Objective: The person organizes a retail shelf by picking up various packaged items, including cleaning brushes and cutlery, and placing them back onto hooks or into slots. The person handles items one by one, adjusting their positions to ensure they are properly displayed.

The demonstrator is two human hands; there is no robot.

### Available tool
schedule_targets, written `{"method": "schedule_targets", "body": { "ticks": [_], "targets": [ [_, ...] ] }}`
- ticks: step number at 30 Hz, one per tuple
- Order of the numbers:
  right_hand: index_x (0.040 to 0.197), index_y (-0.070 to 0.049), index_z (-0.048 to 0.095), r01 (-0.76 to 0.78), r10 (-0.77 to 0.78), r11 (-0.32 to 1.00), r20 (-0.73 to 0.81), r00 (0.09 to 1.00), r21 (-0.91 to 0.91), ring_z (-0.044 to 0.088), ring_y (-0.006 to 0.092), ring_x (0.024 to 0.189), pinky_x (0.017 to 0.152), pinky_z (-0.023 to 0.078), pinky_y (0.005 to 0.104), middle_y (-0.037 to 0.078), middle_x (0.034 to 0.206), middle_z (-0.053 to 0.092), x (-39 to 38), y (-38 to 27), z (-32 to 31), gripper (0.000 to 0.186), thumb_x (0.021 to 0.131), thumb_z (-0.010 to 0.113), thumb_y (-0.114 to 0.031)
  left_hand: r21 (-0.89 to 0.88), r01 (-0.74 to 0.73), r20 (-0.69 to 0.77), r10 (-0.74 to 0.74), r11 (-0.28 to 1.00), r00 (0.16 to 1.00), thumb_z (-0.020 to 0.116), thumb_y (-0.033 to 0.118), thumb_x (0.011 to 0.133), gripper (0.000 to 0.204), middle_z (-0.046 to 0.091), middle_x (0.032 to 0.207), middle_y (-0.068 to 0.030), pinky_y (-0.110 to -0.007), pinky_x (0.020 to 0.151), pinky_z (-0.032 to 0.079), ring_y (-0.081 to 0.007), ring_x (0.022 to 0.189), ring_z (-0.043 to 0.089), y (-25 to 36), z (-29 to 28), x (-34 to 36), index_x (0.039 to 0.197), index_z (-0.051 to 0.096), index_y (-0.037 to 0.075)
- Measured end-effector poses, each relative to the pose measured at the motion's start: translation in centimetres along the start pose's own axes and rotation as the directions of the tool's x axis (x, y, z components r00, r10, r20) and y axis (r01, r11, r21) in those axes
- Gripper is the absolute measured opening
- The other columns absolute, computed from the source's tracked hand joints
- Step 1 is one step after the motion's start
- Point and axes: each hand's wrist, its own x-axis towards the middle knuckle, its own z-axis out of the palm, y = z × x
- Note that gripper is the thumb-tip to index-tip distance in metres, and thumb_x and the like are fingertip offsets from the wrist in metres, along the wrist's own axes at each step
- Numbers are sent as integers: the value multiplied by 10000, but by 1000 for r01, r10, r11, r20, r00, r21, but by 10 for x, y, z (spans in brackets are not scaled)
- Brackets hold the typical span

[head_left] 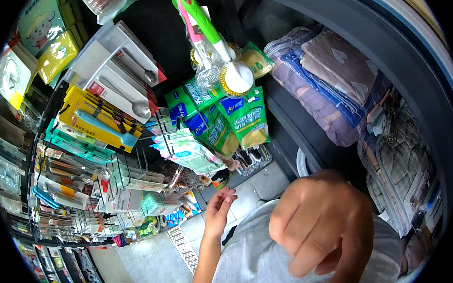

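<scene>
Since neither hand had a clear grip on anything I could make out, here's how it all sat. The left hand was over the floor, just past the lower right edge of the display rack, fingers loosely bent and a bit apart, nothing visible in them, tips pointing up and right. The right hand was huge and close to the camera in front of the grey shirt, fingers curled toward the palm; can't tell if they were clamped on something.

Nearest stuff was the green packets, bunched at the rack's right edge, well apart from the right hand. The rightmost one had its long axis close to upright, lower end kicked slightly right. A green-handled brush came down over them in this view, long axis running upper left to lower right, round head at the bottom and handle up top. A pink-handled brush was right beside it, also head down. Pale packets sat between the green ones and the left hand, slanting down to the right. Folded textiles filled the dark shelf over on the right, inside its curved-looking outer edge.
</scene>
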Motion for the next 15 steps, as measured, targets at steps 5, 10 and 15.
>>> {"method": "schedule_targets", "body": {
  "ticks": [5, 10, 15],
  "targets": [
    [1023, -64, 671, -32, 39, 997, -103, 994, 72, 487, 133, 510, 436, 363, 283, 100, 817, 622, -5, -11, 13, 213, 833, 595, -6, 61, -68, 41, 66, 996, 997, 569, 133, 935, 371, 603, 1156, -108, -332, 958, 433, -197, 1041, 577, 20, 0, 8, 1265, 488, -16],
    [912, -54, 646, -191, 198, 976, -59, 978, 105, 523, 169, 531, 494, 439, 313, 173, 811, 637, -15, -37, 6, 214, 740, 589, 60, 114, -68, 37, 64, 991, 997, 569, 158, 932, 361, 618, 1123, -109, -351, 949, 442, -200, 1014, 589, 35, 6, 16, 1239, 505, -20],
    [1050, -68, 667, -60, 55, 997, -106, 993, -44, 487, 132, 515, 442, 369, 282, 101, 828, 627, -6, -37, 8, 226, 841, 594, -23, 126, -38, 101, 25, 991, 995, 565, 161, 938, 355, 620, 1126, -109, -351, 930, 452, -200, 1013, 590, 21, 9, 25, 1239, 508, -19]
  ]
}}
